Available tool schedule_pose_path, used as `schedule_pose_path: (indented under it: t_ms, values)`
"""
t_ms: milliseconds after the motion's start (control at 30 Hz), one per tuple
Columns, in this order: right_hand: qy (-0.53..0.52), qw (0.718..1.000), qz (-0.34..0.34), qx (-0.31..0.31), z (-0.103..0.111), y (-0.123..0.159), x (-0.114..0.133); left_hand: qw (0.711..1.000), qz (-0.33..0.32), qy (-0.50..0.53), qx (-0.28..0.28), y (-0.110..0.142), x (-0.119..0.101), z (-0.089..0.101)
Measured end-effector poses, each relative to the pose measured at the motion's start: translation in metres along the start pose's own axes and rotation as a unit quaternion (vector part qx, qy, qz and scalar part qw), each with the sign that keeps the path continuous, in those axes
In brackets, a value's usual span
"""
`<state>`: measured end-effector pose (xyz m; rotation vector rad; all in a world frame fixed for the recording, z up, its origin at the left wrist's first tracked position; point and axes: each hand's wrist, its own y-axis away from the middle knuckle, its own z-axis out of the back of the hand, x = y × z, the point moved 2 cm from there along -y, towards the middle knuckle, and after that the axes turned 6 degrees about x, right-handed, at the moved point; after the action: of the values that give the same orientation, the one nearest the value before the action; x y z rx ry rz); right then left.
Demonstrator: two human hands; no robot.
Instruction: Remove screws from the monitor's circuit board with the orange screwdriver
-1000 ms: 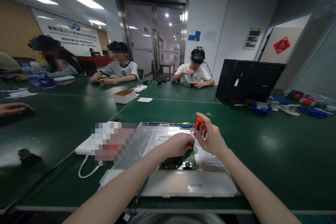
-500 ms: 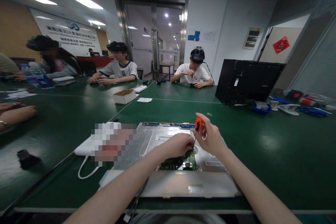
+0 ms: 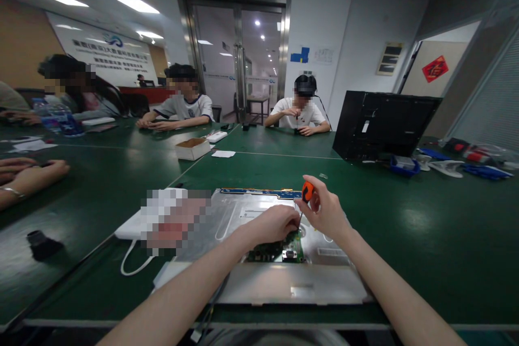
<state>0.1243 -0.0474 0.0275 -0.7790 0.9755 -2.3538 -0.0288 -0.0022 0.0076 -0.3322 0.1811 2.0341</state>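
My right hand (image 3: 327, 213) grips the orange and black handle of a screwdriver (image 3: 307, 191), held nearly upright with a slight tilt. Its thin shaft runs down to the upper right corner of a green circuit board (image 3: 275, 250). Beside the shaft's lower end, my left hand (image 3: 276, 224) has its fingers pinched together against it; the tip and anything small there are hidden. The board sits on the silver metal back of a flat display panel (image 3: 259, 284), which lies on the green table. A blue circuit strip (image 3: 259, 193) runs along the panel's far edge.
Left of the panel lies a white device (image 3: 133, 225) with a cable, partly blurred out. A black object (image 3: 42, 246) stands farther left. Beyond are an open box (image 3: 192, 150) and a black monitor (image 3: 383, 125). Several people sit around the table; a co-worker's hands (image 3: 34, 175) rest at left.
The screwdriver's handle has turned slightly in my right hand. My left hand stays in place. At the left edge, the co-worker's hands have moved right, farther into view.
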Motion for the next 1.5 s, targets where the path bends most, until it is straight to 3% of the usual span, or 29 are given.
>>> schedule_pose_path:
  t_ms: [1500]
  values:
    - [-0.025, 0.999, -0.004, 0.031, 0.0048, -0.0009, 0.0061, 1.000, -0.024, 0.014, -0.007, -0.0001, 0.0000, -0.0002]
